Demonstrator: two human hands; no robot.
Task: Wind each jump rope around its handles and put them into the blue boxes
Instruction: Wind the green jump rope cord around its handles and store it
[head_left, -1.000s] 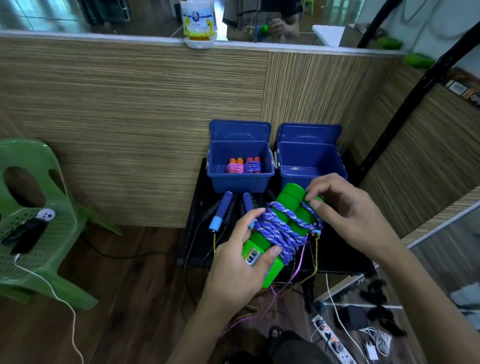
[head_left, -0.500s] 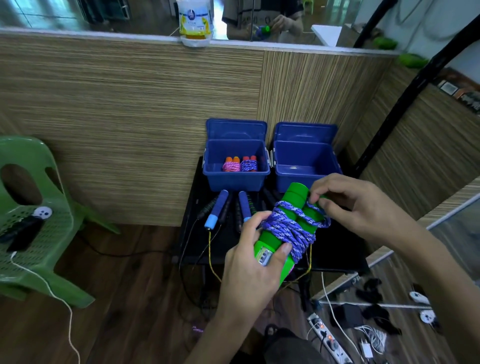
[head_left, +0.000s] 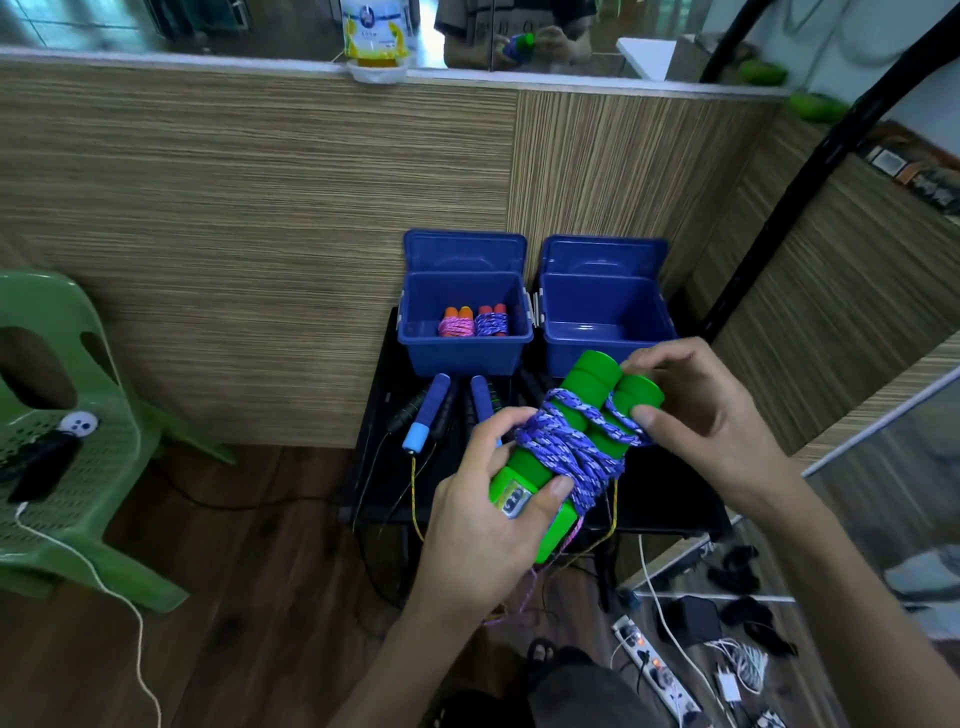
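With the left hand (head_left: 483, 525) gripping the green handles (head_left: 571, 441), I'd have the right hand (head_left: 701, 415), pinching the purple rope (head_left: 566, 447), tuck that last loop tight before dropping it in the right box (head_left: 608, 322).

At frame centre, green handles (head_left: 597, 395) carry purple-and-white flecked rope (head_left: 566, 447). Above, two blue boxes (head_left: 465, 353); the left holds pink and purple bundles (head_left: 472, 325) with orange-red ends. Far left, a green chair (head_left: 78, 467).
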